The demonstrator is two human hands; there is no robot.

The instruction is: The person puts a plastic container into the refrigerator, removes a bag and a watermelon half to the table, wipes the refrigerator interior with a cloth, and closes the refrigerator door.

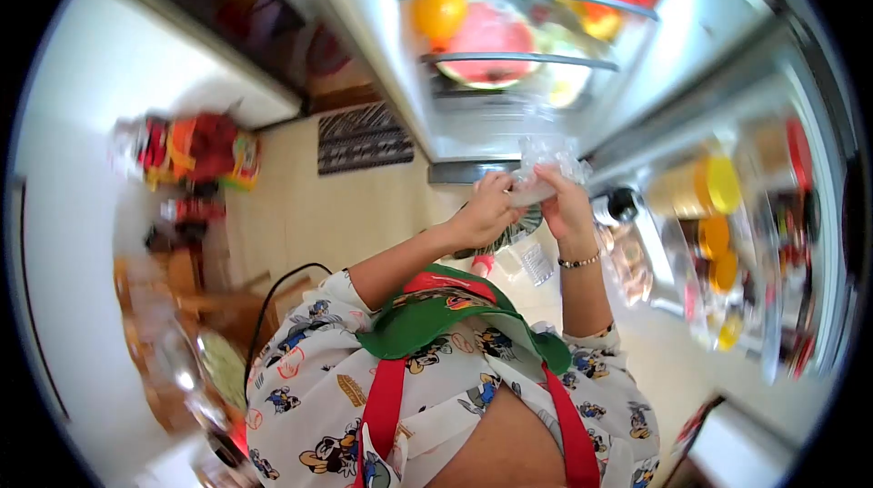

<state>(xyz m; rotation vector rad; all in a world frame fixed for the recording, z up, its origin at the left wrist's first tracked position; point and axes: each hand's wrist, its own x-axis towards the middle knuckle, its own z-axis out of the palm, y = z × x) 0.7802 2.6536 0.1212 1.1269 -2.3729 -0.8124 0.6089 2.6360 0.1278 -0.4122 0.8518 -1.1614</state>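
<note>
Left hand (pixel 489 211): angled inward, gripping crumpled clear plastic (pixel 550 159)
Right hand (pixel 567 204): forearm forward, pinching it
Plastic's far edge: blurred

A clear, crumpled plastic bag (pixel 551 157) is held by the left hand (pixel 489 211) and the right hand (pixel 567 208); its loose, wrinkled part bulges just beyond them, while a whitish, smoother stretch lies between.

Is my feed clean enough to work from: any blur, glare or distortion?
Head view: fisheye bending, black corners; head view: the watermelon and yellow-lidded jar look blurred; head view: the fridge wall is bright and washed out; head view: left hand and right hand read fairly clearly, but the clear plastic lacks crisp edges.
</note>
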